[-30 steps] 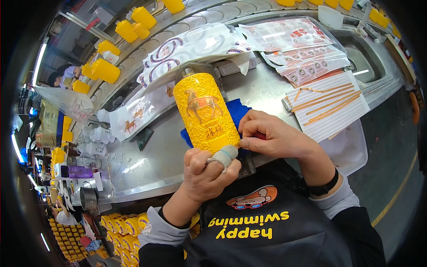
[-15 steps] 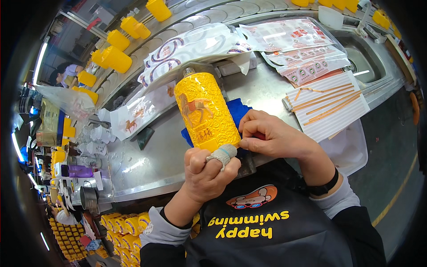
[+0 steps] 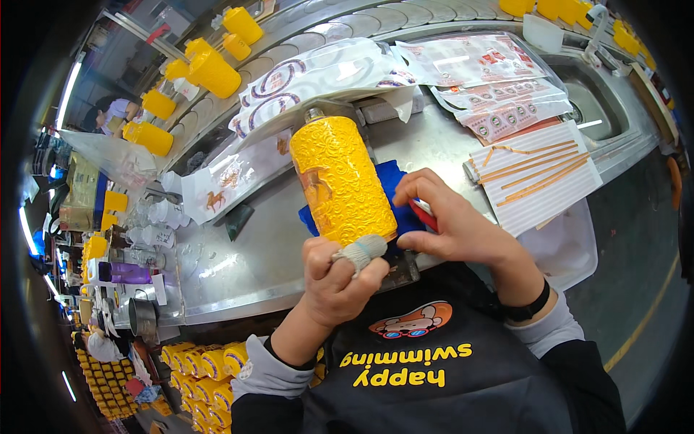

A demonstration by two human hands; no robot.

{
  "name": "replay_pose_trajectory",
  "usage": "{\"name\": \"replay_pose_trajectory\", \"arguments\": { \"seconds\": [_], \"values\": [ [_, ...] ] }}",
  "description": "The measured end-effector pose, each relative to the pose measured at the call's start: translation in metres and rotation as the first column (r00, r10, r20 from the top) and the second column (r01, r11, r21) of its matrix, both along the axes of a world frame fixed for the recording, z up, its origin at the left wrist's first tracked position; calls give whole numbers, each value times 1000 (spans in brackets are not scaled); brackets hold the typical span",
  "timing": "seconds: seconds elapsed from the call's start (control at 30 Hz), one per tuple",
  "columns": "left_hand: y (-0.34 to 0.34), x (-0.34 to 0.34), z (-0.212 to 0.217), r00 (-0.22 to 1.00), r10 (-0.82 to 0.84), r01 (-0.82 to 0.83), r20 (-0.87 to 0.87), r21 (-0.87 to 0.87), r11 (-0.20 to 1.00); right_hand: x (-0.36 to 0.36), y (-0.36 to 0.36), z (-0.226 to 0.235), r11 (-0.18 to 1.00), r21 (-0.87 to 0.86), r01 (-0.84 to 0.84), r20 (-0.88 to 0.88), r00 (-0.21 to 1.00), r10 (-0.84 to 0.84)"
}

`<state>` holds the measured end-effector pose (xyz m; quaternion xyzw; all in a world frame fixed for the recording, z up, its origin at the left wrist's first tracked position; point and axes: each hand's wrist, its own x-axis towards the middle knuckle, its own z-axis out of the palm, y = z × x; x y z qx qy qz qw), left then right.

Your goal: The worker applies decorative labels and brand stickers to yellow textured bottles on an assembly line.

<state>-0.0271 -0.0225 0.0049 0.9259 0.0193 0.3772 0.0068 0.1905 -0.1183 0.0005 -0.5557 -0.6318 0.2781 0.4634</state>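
A yellow embossed bottle (image 3: 343, 177) lies tilted over the steel counter, its narrow neck pointing away from me. Part of a horse picture shows on its left side. My left hand (image 3: 338, 282) is closed around the bottle's base end, with a grey cloth wrap (image 3: 361, 253) tied on one finger. Just right of the base, my right hand (image 3: 452, 226) has its thumb and forefinger apart, off the bottle. A small red and silver tool (image 3: 423, 215) sits in that hand's grip; its exact kind is hidden. Beneath the bottle lies a blue cloth (image 3: 389, 179).
Printed decal sheets (image 3: 325, 76) lie beyond the bottle. To the right are a striped sheet with gold strips (image 3: 535, 173) and a sink (image 3: 596, 94). Yellow bottles (image 3: 213, 69) stand on a conveyor (image 3: 329, 35) at the back. More yellow bottles (image 3: 210, 369) are stacked below left.
The bottle has turned about its length, carrying the horse picture leftward. My right thumb and forefinger have parted and come off its base. Bottles on the conveyor have shifted.
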Motion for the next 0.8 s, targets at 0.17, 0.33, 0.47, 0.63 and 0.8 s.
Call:
{"name": "replay_pose_trajectory", "arguments": {
  "seconds": [0.17, 0.33, 0.47, 0.63, 0.8],
  "values": [
    [-1, -10, -21, 985, 64, -45, 162, -113, 993, -19, 5, -8, 973, 220, 71, 186, 976, -113],
    [-8, -13, -18, 971, 120, 13, 207, -546, 838, -21, 4, 1, 955, 291, 63, 289, 946, -150],
    [-10, -5, -17, 976, 168, -39, 141, -643, 764, -23, 5, 2, 955, 290, 62, 285, 947, -148],
    [-14, 1, -19, 968, 214, -81, 130, -643, 761, -22, 5, 0, 955, 290, 66, 269, 952, -148],
    [-15, 2, -18, 968, 228, -114, 106, -625, 772, -22, 5, 1, 955, 289, 69, 267, 952, -150]
  ]
}}
